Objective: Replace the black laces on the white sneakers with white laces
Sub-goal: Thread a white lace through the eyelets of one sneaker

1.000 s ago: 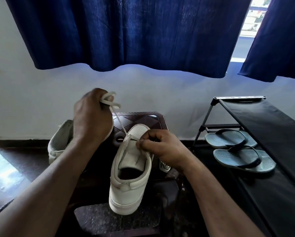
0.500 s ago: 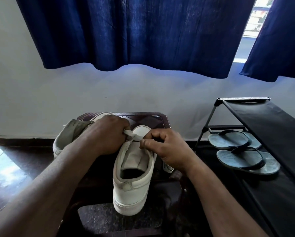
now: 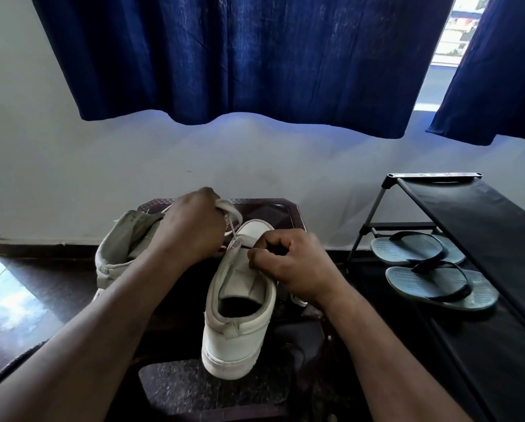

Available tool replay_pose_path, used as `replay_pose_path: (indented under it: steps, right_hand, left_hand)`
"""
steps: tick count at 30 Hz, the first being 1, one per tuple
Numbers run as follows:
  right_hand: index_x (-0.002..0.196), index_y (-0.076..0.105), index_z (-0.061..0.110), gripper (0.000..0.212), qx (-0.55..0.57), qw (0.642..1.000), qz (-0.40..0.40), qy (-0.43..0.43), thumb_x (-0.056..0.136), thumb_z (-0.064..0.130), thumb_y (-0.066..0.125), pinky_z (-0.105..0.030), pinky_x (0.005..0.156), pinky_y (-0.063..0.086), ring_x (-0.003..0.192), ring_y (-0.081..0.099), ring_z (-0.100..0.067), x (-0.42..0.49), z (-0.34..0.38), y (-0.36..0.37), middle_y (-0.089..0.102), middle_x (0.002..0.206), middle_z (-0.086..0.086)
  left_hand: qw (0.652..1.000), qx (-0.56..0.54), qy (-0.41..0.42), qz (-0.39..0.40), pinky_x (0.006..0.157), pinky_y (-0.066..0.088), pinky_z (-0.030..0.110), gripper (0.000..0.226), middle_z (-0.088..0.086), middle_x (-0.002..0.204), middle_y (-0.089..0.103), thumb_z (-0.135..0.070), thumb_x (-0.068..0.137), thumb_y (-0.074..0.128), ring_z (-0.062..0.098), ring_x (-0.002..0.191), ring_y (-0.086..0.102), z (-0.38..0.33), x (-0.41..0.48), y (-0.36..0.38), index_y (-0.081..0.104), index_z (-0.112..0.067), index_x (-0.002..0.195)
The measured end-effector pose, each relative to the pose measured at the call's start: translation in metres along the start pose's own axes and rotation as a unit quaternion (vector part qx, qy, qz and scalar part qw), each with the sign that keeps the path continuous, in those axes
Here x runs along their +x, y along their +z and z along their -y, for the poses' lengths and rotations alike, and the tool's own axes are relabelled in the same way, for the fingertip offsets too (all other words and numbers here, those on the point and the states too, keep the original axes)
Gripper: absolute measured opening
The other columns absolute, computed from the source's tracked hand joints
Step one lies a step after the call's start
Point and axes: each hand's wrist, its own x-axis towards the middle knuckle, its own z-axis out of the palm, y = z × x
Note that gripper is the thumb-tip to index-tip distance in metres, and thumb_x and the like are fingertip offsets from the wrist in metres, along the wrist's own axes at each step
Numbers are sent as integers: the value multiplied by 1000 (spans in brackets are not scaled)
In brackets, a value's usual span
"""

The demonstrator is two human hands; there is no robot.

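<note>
**Subject item.** One white sneaker (image 3: 239,330), upright at frame centre, heel toward the camera and toe pointing to 12 o'clock. Its heel end sits over a dark speckled surface (image 3: 176,388); contact cannot be confirmed. The tongue is exposed. A white lace (image 3: 236,217) runs from the eyelets nearest the toe up toward 11 o'clock.

**Left hand** (image 3: 191,226). Positioned at 11 o'clock of the sneaker's toe, back of the hand to the camera. The fingers are curled into a fist round the white lace, and a bunched loop of it protrudes at the fist's 2 o'clock side.

**Right hand** (image 3: 291,263). Positioned at 3 o'clock of the sneaker's forward half. Thumb and curled fingers pinch the shoe's right eyelet flap beside the tongue. Whether a lace end also sits in that pinch cannot be determined.

**Second sneaker** (image 3: 121,248). At 10 o'clock of the first, lying at an angle with its grey lining in view, partly hidden by the left forearm. Its lacing is not visible.

**Surroundings.**
- A dark patterned table (image 3: 285,208) stands behind the toe at 12 o'clock.
- A black shoe rack (image 3: 483,226) stands at 3 o'clock, with a pair of grey flip-flops (image 3: 437,281) on a lower shelf.
- A blue curtain (image 3: 239,56) hangs across the top, against a pale wall (image 3: 72,162).
- A glossy dark floor (image 3: 27,284) shows at 9 o'clock
</note>
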Motion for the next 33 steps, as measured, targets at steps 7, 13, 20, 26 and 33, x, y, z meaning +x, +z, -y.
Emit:
replay_pose_path:
  steps: [7,13,20,26,33]
  right_hand:
    - [68,71,22,23,-24,1000,-15,-2,81,41,74,-27,54,40,53,47,-6,0,-1,-5,59,58,2]
    - [79,74,17,17,18,997,-75,-24,88,29,81,-29,60,47,62,56,-6,2,-3,-8,72,72,-3]
    - [79,74,27,19,-107,979,-167,40,86,44,80,-11,56,43,59,57,2,2,-20,-39,69,69,9]
    - [73,76,22,38,-99,990,26,101,93,54,70,-22,45,38,45,46,-5,0,-17,-41,63,58,0]
    - [84,76,12,29,129,989,13,64,101,32,66,-19,50,31,54,36,-11,3,-16,-34,55,63,-2]
  left_hand:
    - [962,-245,-43,-108,80,60,55,25,-1,70,65,-35,78,46,35,74,65,2,8,-13,68,-28,84]
    - [967,-244,-39,-57,78,60,60,20,-1,68,69,-49,73,66,32,67,64,6,4,-8,72,-32,81]
    - [995,-80,-21,48,71,48,23,6,-12,81,74,-31,82,72,11,84,70,13,2,8,76,-33,85]
    - [991,45,-44,117,84,48,33,22,0,92,67,-41,92,65,26,97,62,17,4,14,63,-22,79]
    - [983,81,-44,159,88,44,37,36,11,99,61,-42,101,58,31,104,57,14,3,15,46,-21,74]
